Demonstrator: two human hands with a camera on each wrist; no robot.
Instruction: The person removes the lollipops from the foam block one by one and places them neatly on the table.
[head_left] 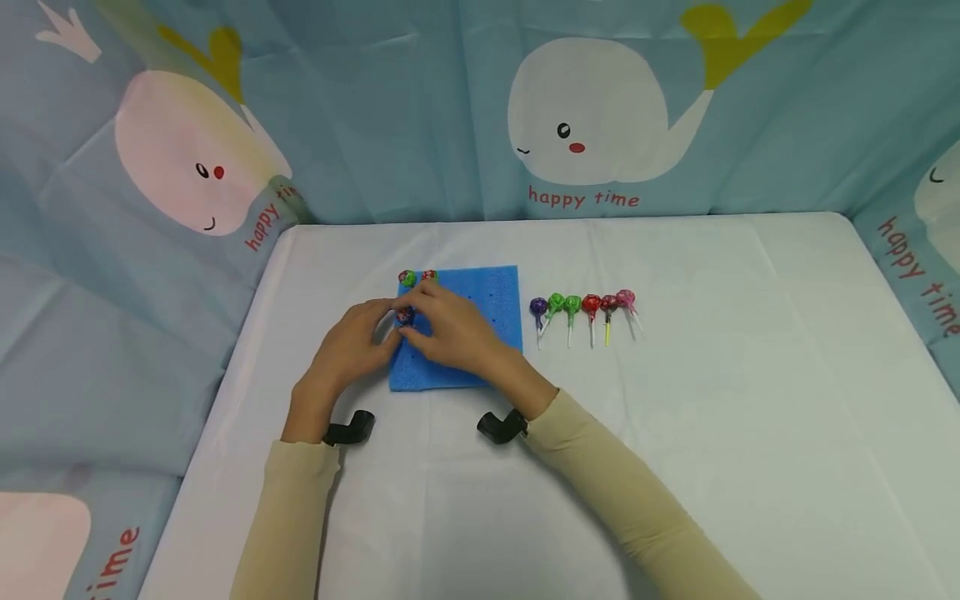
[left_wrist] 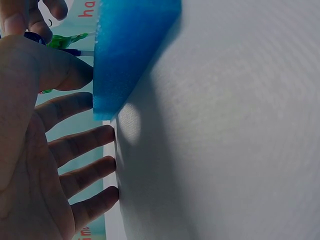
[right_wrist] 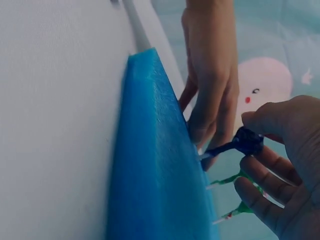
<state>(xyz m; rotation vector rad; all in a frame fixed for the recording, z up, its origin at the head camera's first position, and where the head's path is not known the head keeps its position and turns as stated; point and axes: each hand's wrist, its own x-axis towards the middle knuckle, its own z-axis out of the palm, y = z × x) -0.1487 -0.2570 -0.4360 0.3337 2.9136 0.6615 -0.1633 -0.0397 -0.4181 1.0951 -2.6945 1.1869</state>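
Beige sleeves (head_left: 292, 508) come in from the near edge, each with a black wrist camera (head_left: 352, 429) above the white counter (head_left: 750, 433). Ahead lies a blue foam block (head_left: 501, 312) dotted with small holes. The left hand (head_left: 352, 342) grips nothing: its thumb and fingers are extended, touching the foam's left edge. The right hand (head_left: 453, 329) pinches the head of a dark blue lollipop (head_left: 405, 316), which stands over the foam's left side, its stick meeting the surface. Two green-and-red lollipops (head_left: 407, 277) stand near the far left corner. Right of the foam, six lollipops (head_left: 573, 303) lie in a row: purple, two green, red, dark red, pink. Whale-print cloth (head_left: 420, 108) hangs behind.
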